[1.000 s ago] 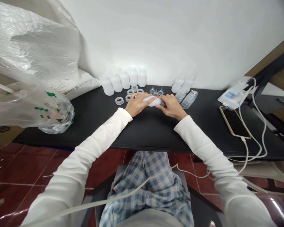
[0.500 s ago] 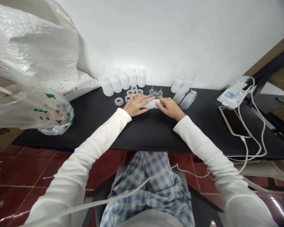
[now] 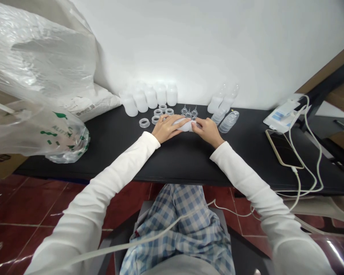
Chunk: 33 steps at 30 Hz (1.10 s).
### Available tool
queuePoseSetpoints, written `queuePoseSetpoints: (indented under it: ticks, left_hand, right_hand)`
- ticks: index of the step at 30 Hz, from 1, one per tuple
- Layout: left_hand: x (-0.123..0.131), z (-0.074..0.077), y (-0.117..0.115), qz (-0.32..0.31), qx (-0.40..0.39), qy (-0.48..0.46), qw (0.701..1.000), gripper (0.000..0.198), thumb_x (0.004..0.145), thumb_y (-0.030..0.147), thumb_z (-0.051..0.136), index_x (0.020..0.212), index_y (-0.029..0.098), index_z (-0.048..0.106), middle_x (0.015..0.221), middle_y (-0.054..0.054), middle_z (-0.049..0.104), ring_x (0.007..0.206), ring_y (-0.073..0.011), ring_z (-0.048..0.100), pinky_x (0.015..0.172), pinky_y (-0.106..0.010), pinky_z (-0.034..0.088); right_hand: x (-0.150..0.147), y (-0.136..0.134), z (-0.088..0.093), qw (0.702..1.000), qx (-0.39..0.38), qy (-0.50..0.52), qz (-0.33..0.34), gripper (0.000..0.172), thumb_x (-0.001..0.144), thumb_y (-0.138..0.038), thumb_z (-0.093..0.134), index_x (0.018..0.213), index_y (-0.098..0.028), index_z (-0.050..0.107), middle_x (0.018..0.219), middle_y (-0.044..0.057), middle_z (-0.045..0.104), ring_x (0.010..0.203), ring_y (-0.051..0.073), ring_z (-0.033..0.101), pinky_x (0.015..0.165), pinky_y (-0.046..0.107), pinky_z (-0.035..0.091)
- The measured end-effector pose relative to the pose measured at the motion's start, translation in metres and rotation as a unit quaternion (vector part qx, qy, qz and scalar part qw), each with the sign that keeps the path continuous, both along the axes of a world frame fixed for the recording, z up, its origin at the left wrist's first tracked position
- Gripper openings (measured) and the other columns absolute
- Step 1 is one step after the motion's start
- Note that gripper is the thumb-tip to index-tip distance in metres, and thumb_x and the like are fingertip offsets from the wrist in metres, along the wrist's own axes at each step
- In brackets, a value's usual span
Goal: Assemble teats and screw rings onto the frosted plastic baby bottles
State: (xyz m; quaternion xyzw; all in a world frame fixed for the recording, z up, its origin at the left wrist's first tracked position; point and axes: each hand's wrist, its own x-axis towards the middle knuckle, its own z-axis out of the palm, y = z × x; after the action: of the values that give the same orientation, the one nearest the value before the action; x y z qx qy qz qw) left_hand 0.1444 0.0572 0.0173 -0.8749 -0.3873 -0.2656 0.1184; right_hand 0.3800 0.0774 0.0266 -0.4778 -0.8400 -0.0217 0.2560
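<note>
in the middle of the frame, the white bottle (image 3: 186,125) is held sideways over the table (image 3: 186,160). the left hand (image 3: 164,129) grasps its body, and the right hand (image 3: 208,131) pinches its right end; what the right fingers cover, i cannot tell. i judge the step is work at this end, which calls for a steady left grip and careful right fingertips.

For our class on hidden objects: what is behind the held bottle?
Clear teats, with rings to their left. What the bottle, left hand and right hand cover cannot be seen.
</note>
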Motion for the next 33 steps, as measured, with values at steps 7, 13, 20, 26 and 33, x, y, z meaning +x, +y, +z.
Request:
queuePoseSetpoints:
  ticks: [7, 13, 20, 26, 33]
  left_hand:
    - [0.003, 0.002, -0.002, 0.018, 0.017, -0.004, 1.000, 0.044, 0.105, 0.031, 0.049, 0.148, 0.032, 0.058, 0.142, -0.010, 0.067, 0.128, -0.0267, 0.065, 0.105, -0.045, 0.039]
    - [-0.003, 0.000, 0.004, 0.038, -0.002, -0.037, 0.999, 0.050, 0.102, 0.045, 0.055, 0.148, 0.026, 0.058, 0.135, -0.014, 0.070, 0.122, -0.0302, 0.065, 0.098, -0.043, 0.041]
    - [-0.004, -0.004, 0.008, 0.030, 0.004, -0.041, 0.999, 0.053, 0.100, 0.046, 0.058, 0.148, 0.024, 0.058, 0.132, -0.015, 0.069, 0.119, -0.0301, 0.064, 0.097, -0.041, 0.040]
    - [-0.003, -0.005, 0.008, 0.020, 0.002, -0.032, 0.999, 0.054, 0.099, 0.047, 0.059, 0.147, 0.021, 0.059, 0.127, -0.015, 0.071, 0.115, -0.0294, 0.064, 0.095, -0.041, 0.039]
    - [-0.003, -0.007, 0.008, 0.001, 0.004, -0.026, 1.000, 0.054, 0.100, 0.046, 0.059, 0.148, 0.022, 0.058, 0.127, -0.015, 0.071, 0.117, -0.0293, 0.065, 0.097, -0.042, 0.040]
  right_hand:
    - [0.000, 0.000, 0.002, 0.999, 0.032, -0.035, 0.005, 0.056, 0.108, -0.053, 0.024, 0.086, -0.020, 0.064, 0.073, 0.007, 0.065, 0.071, 0.022, 0.055, 0.076, 0.036, 0.035]
    - [0.028, 0.008, 0.021, 0.979, 0.154, 0.038, -0.126, 0.062, 0.109, -0.047, 0.012, 0.098, -0.020, 0.067, 0.102, 0.016, 0.065, 0.098, 0.032, 0.057, 0.089, 0.048, 0.039]
    - [0.069, 0.034, 0.022, 0.904, 0.208, 0.129, -0.351, 0.037, 0.103, -0.036, 0.034, 0.100, -0.015, 0.065, 0.111, 0.020, 0.061, 0.109, 0.036, 0.055, 0.097, 0.057, 0.036]
    - [0.074, 0.044, 0.010, 0.913, 0.164, 0.117, -0.355, 0.037, 0.103, -0.031, 0.029, 0.089, -0.017, 0.060, 0.101, 0.017, 0.063, 0.105, 0.033, 0.059, 0.098, 0.056, 0.037]
    - [0.081, 0.046, 0.012, 0.912, 0.177, 0.142, -0.342, 0.040, 0.106, -0.035, 0.023, 0.086, -0.019, 0.054, 0.094, 0.014, 0.061, 0.100, 0.031, 0.061, 0.098, 0.055, 0.039]
